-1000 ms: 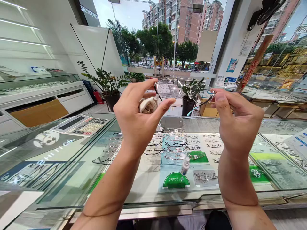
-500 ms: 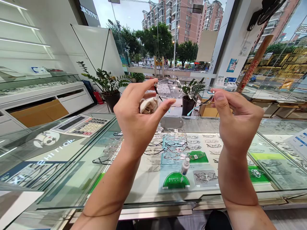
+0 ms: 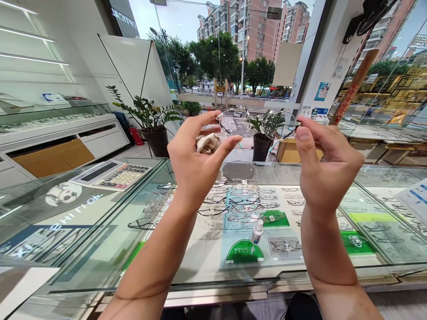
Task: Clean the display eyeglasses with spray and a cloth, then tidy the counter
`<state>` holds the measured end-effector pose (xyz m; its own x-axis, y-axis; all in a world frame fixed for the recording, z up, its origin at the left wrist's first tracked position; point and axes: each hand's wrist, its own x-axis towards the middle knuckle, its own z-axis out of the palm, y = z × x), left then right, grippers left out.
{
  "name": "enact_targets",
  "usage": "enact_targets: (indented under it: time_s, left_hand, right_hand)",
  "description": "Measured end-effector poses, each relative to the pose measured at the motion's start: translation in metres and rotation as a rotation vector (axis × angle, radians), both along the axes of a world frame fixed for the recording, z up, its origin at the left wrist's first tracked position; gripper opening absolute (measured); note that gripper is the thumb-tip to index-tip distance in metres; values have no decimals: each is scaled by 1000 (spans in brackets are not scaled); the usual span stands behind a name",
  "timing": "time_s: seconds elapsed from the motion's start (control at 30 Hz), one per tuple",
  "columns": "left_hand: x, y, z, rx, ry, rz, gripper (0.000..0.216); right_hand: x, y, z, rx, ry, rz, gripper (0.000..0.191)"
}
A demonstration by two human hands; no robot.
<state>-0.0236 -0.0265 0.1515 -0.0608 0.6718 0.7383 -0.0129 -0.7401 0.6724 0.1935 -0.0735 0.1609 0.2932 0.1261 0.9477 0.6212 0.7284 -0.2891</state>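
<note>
Left hand (image 3: pixel 196 155) grips a pale cloth (image 3: pixel 208 143) and one end of round, thin-rimmed, clear-lensed glasses (image 3: pixel 234 122) with teal temple tips (image 3: pixel 271 147), held above the glass tabletop (image 3: pixel 204 260). Below, a green card (image 3: pixel 244 252) reads "MOMOE". Right hand (image 3: pixel 325 160) pinches the glasses' other end.

1. The place is identified as an optician's shop.
2. Rows of spectacle frames (image 3: pixel 245 201) are displayed inside the glass counter (image 3: pixel 202 262).
3. A desk calculator (image 3: pixel 111 174) is placed on the glass.
4. Street trees (image 3: pixel 213 53) are seen through the large window (image 3: pixel 187 26).
</note>
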Motion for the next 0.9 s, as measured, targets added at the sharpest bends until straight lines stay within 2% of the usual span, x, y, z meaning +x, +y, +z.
enact_targets:
  time_s: [0.1,0.43,0.67,0.8,0.9]
  left_hand:
    - [0,1,-2,57,16,67,62]
    - [-2,5,-6,158,36,130,66]
    - [-2,0,-7,-13,2,-101,75]
    - [-1,-1,-4,60,-48,18,66]
    - [-1,-2,-2,45,-45,-8,66]
  right_hand:
    - [1,3,-2,-3,11,9,19]
    - [9,18,-5,-68,94,121,18]
    - [14,29,-8,-144,95,194,31]
    - [14,30,-8,-212,90,252,36]
    - [13,31,-7,-211,127,367,32]
